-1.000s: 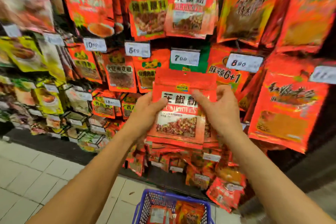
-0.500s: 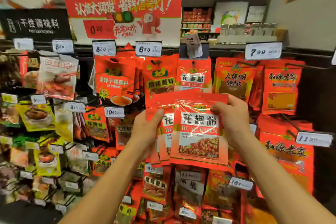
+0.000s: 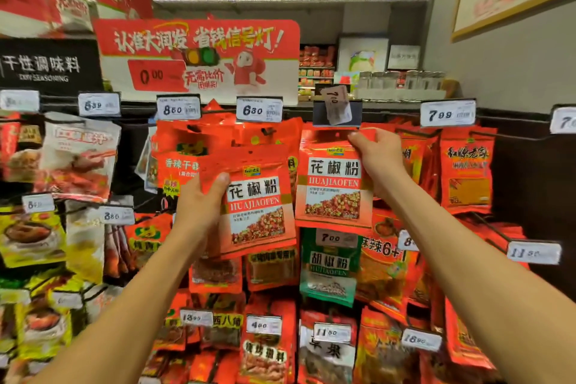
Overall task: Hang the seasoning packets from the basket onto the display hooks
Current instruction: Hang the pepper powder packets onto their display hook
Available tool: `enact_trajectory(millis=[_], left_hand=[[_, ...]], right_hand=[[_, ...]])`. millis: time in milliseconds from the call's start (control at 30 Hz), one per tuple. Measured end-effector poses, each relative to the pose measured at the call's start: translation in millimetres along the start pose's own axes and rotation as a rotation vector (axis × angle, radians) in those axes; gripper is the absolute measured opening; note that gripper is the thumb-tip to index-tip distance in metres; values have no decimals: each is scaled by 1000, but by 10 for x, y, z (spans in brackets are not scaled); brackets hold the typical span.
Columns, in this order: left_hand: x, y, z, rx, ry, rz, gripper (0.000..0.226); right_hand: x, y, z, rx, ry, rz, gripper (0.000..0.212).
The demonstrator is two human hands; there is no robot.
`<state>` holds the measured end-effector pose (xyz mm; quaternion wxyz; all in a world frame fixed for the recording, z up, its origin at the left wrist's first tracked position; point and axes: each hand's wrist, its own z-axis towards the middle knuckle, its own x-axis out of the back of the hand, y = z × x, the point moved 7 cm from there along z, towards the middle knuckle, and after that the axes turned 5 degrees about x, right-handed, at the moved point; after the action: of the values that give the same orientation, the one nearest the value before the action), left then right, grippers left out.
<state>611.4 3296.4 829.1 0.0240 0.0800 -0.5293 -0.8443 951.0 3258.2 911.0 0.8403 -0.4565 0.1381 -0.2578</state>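
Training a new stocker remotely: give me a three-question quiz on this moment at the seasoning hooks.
1. True or false: the right hand pinches the top edge of a red packet just under the crooked price tag.
2. What does the left hand hold? A) a green packet B) a stack of red packets C) nothing
3. Fill in: the packet hanging directly below the right hand's packet is ___ in colour.

Key: 1 true; 2 B; 3 green.
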Motion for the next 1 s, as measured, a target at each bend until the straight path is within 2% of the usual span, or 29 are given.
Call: enact_trajectory(millis=[367,433,533,600,667,733,833,1000], left_hand=[[-186,52,0,-66,-71,-47,7],[-288,84,-11,-74,-95,-52,13],[-412,128,-29,-89,-113,-44,7],[-475,153,-49,-95,-131,-50,18],[-523,140,-51,-88,-143,-56,19],[-573,117,-42,-89,-154,-75,16],[-664,112,-29,-97,-185,-90,23],[-842,112,20,-68,-224,-114,20]], right_hand=[[-74,-88,176,136,28,-267,26],[-103,-119,212,143,27,-308,27],[-129,-110,253,143,11,-325,31],[-118,-44,286,136,-2,-294,33],[-101,39,326,142,12,-296,37],[-111,91,373,172,50,-378,45],[-205,165,510,180,86,-528,45],[-272,297,752,54,59,-754,48]])
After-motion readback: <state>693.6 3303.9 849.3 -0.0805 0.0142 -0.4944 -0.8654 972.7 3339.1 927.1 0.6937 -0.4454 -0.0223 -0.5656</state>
